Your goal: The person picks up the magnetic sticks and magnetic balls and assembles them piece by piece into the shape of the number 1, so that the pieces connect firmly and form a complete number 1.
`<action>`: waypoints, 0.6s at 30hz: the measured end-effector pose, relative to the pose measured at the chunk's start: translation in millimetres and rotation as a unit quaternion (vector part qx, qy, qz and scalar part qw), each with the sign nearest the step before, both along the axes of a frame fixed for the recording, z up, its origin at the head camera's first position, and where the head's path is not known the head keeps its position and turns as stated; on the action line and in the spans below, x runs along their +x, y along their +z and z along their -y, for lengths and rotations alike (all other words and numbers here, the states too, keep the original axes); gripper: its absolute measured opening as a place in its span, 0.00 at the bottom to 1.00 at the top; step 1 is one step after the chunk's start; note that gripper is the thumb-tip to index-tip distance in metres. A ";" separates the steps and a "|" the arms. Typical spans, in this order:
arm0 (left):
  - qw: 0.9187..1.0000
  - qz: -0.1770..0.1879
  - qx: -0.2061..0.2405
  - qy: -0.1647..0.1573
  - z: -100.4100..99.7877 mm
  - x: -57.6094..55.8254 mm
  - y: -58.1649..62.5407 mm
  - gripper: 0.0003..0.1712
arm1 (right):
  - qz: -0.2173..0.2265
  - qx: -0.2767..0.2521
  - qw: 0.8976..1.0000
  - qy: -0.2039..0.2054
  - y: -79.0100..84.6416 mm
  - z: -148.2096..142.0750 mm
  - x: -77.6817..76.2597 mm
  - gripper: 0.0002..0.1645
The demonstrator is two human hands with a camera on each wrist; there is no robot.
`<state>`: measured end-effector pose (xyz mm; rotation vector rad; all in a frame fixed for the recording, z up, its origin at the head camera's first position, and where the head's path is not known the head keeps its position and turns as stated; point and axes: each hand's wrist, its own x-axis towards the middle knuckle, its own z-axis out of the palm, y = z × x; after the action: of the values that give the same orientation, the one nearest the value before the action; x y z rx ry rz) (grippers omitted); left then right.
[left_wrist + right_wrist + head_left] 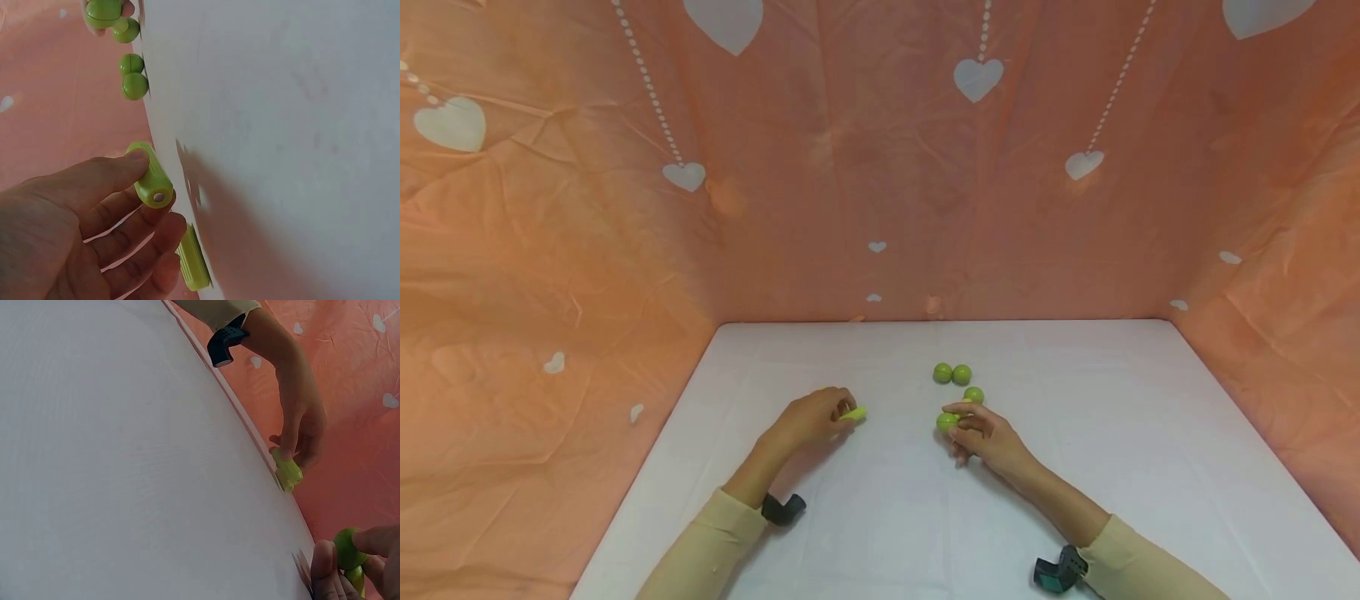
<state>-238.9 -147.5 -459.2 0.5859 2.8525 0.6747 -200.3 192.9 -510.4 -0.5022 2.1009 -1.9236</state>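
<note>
My left hand (820, 414) pinches a short yellow-green ridged handle (154, 178) between thumb and fingers, just above the table. A round, paler spot shows in the handle's near end. Below those fingers a second ridged handle (194, 259) lies on the table. My right hand (988, 440) pinches a glossy green ball (948, 422) between thumb and fingers. Close behind that hand is another green ball (973, 394), with a yellow-green piece between the two, partly hidden by fingers. Farther back, two green balls (943, 373) sit side by side, touching.
The white tabletop (895, 517) spans the space beneath both hands. Orange sheeting (880, 183) with pale hearts hangs behind and at the sides. Dark wrist devices sit on the left wrist (783, 509) and right wrist (1060, 570), beside beige sleeves.
</note>
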 end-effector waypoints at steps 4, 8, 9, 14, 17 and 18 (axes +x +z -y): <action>1.000 0.001 0.000 -0.006 -3.4 0.7 -2.1 0.09 | 0.001 0.000 1.000 -0.002 -0.1 -0.3 0.7 0.28; 1.000 0.002 0.008 -0.012 -6.8 2.6 -0.8 0.10 | -0.002 0.000 1.000 -0.005 -0.3 0.3 1.0 0.28; 1.000 0.002 0.009 -0.014 -7.7 3.0 -0.4 0.10 | -0.004 0.000 1.000 -0.006 -0.3 0.6 1.0 0.27; 0.999 0.006 0.009 -0.030 -14.3 3.8 -0.4 0.10 | -0.007 0.003 1.000 -0.006 -0.6 0.6 0.9 0.27; 0.999 0.010 0.009 -0.041 -19.2 4.5 -0.3 0.10 | -0.007 0.002 1.000 -0.006 -0.5 0.4 0.4 0.28; 0.999 0.010 0.009 -0.046 -20.7 4.8 -0.3 0.10 | -0.007 0.002 1.000 -0.005 -0.5 0.4 0.0 0.28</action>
<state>-234.1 -126.8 -459.5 0.7053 2.7834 0.6877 -200.3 192.5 -510.9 -0.5066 2.1193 -1.9268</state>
